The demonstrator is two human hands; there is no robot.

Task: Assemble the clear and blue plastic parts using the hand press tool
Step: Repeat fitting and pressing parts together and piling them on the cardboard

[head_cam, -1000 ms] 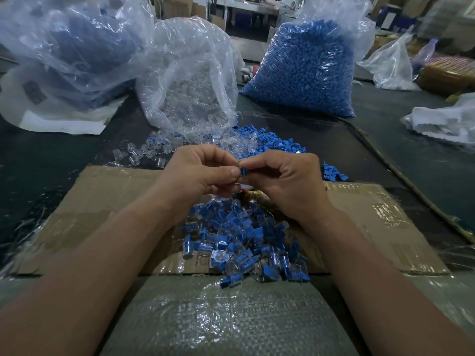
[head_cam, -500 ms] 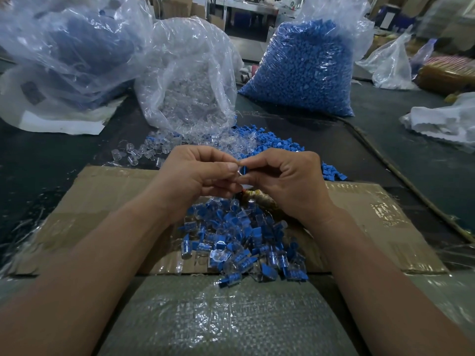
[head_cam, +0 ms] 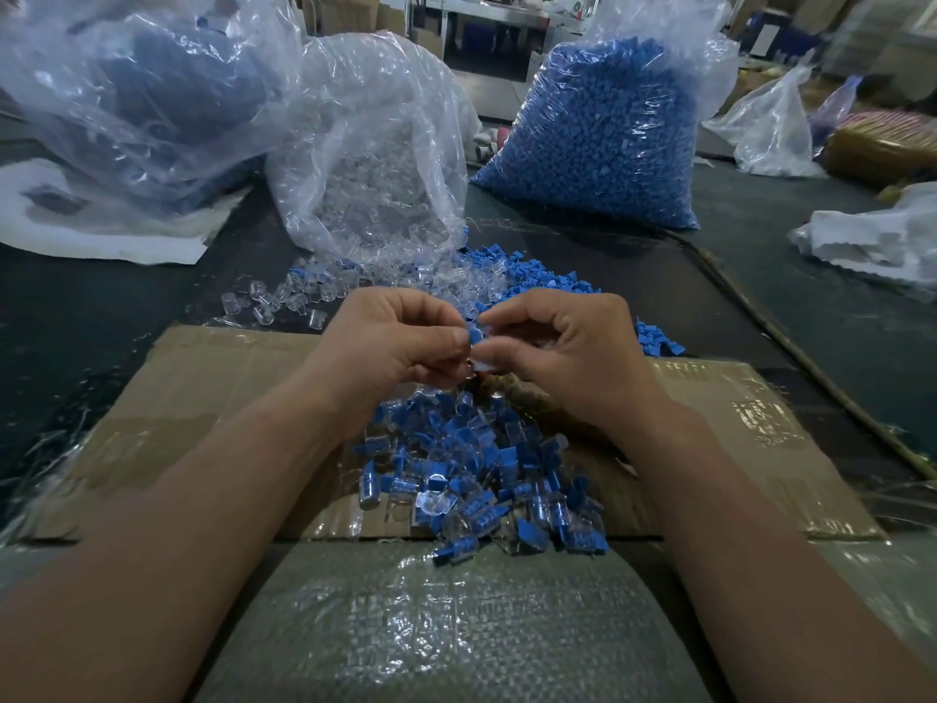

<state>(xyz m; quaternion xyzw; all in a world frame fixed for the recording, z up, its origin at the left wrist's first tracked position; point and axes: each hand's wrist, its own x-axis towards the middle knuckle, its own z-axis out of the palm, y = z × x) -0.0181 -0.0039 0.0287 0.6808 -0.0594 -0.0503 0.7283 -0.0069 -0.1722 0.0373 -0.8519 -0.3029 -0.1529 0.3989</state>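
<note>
The bags (head_cam: 375, 159) are glossy, crinkled plastic; blue parts (head_cam: 593, 144) matt plastic; clear pieces (head_cam: 304, 296) shiny plastic; cardboard (head_cam: 213, 398) matt; sack (head_cam: 431, 626) woven, glossy.

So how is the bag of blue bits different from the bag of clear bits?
The blue bag is packed full and stands tall; the clear bag sags, with its parts sitting low down. The blue bag holds blue parts; the clear bag holds see-through ones. The blue bag stands to the right of the clear bag. Both are thin see-through plastic, and both rest on the dark table.
</note>
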